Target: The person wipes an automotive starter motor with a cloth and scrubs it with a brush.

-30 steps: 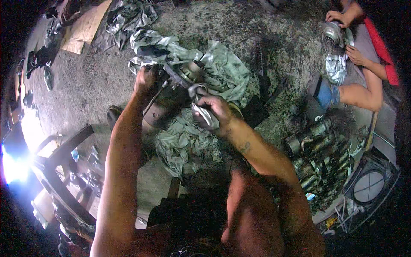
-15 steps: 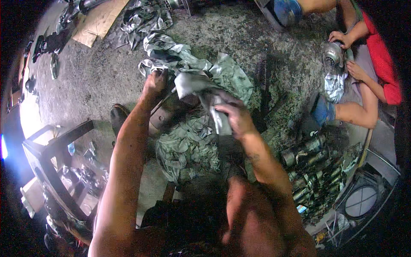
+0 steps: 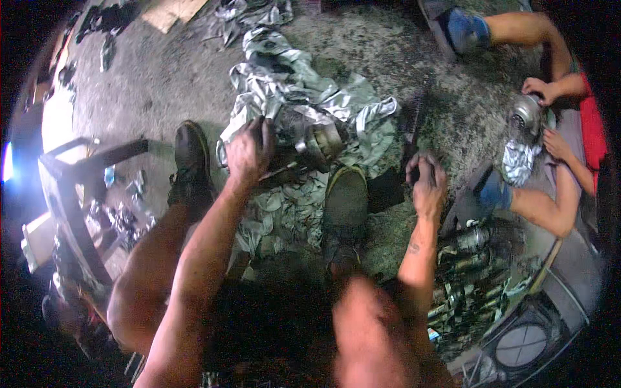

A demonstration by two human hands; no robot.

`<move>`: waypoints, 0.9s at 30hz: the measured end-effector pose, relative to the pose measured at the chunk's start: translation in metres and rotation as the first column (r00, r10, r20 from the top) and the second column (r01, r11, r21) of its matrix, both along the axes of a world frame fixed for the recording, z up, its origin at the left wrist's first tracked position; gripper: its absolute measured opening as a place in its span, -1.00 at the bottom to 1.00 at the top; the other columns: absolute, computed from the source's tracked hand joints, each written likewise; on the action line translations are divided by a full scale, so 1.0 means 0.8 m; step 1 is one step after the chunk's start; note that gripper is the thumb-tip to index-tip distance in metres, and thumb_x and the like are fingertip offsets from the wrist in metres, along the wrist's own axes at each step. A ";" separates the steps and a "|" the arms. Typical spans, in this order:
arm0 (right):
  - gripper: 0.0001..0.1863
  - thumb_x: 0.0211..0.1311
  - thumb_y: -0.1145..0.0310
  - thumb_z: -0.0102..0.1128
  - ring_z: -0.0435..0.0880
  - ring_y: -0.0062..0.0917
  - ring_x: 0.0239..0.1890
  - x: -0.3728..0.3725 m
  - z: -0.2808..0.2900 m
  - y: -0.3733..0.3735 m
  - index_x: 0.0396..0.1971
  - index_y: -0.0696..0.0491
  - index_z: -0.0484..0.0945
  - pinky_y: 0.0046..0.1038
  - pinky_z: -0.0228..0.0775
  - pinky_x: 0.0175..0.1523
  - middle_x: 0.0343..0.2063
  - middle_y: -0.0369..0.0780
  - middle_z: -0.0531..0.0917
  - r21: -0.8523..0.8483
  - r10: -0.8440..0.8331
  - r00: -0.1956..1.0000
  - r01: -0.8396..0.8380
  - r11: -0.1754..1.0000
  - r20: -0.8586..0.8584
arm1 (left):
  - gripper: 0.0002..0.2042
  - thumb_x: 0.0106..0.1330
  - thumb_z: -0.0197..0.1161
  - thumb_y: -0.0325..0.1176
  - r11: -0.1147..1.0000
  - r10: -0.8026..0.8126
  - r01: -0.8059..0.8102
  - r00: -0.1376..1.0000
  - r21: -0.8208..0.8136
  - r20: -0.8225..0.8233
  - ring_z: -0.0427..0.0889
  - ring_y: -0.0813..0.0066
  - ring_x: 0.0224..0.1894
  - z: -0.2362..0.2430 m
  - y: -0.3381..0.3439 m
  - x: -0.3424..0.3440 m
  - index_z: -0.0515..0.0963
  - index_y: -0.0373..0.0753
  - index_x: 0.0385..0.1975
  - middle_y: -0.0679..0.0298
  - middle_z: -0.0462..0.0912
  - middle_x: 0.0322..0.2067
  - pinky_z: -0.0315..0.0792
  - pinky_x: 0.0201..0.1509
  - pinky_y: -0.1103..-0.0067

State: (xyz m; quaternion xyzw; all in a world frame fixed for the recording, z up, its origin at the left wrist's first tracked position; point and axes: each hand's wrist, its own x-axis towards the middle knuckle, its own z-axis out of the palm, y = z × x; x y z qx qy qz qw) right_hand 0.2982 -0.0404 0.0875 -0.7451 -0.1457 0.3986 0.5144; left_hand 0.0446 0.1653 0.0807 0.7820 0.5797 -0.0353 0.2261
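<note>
My left hand (image 3: 250, 147) is closed at the left end of a dark, greasy metal assembly (image 3: 301, 126); what its fingers grip is hidden. A round steel hub (image 3: 326, 142) forms the assembly's right part. Crumpled pale rags (image 3: 365, 107) lie around and behind it, and more grimy rags (image 3: 288, 216) lie below. My right hand (image 3: 425, 169) is off the assembly to the right, fingers loosely curved and apart, with nothing visible in them. My booted feet (image 3: 346, 204) rest on either side, the right one just below the hub.
A co-worker in red (image 3: 592, 129) holds a rounded metal housing (image 3: 522, 113) at the right. Several greasy cylindrical parts (image 3: 475, 268) lie lower right, beside a round-framed object (image 3: 521, 343). An angled metal frame (image 3: 71, 216) stands left. Cardboard (image 3: 168, 13) lies on the floor at upper left.
My right hand has let go of the pale rag and moved right, away from the assembly. My left hand has shifted right and down in the picture. The whole view has shifted.
</note>
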 end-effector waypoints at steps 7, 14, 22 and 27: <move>-0.53 0.28 -0.03 -0.02 0.46 -0.59 -0.55 -0.065 -0.044 -0.060 -0.42 0.16 0.48 -0.51 0.30 -0.39 -0.64 -0.25 0.50 -0.448 0.015 0.996 -0.052 0.892 -0.085 | -0.68 0.23 0.07 -0.21 0.918 -0.182 0.137 0.979 0.373 0.089 0.54 0.00 -0.14 -0.013 -0.067 -0.039 0.52 -0.27 -0.13 -0.02 0.56 -0.17 0.42 -0.06 0.27; -0.66 0.20 0.14 0.17 0.37 -0.59 -0.51 -0.089 -0.050 -0.058 -0.40 0.18 0.48 -0.51 0.26 -0.31 -0.59 -0.27 0.48 -0.241 0.238 0.961 -0.201 0.950 0.138 | -0.75 0.24 0.08 -0.29 0.871 -0.238 0.140 0.959 0.470 0.154 0.57 0.05 -0.27 -0.017 -0.055 -0.023 0.52 -0.28 -0.18 -0.01 0.58 -0.31 0.44 -0.18 0.32; -0.68 0.19 0.14 0.21 0.44 -0.59 -0.41 -0.087 -0.044 -0.035 -0.38 0.13 0.50 -0.51 0.32 -0.21 -0.51 -0.23 0.54 -0.291 0.300 0.951 -0.268 0.919 0.072 | -0.74 0.29 -0.07 -0.25 0.898 -0.428 0.425 0.904 0.112 0.002 0.56 -0.08 -0.40 -0.081 0.097 -0.030 0.42 -0.30 -0.22 -0.07 0.55 -0.49 0.46 -0.36 0.18; -0.58 0.14 0.11 0.25 0.57 -0.38 -0.16 -0.049 -0.074 -0.029 -0.11 0.07 0.46 -0.40 0.37 -0.08 -0.18 -0.14 0.58 -0.244 0.189 0.844 -0.072 0.967 0.502 | -0.78 0.20 0.00 -0.36 0.746 -0.605 0.585 0.795 0.318 -0.044 0.55 -0.03 -0.50 -0.139 0.117 -0.035 0.42 -0.32 -0.22 -0.02 0.49 -0.58 0.45 -0.41 0.20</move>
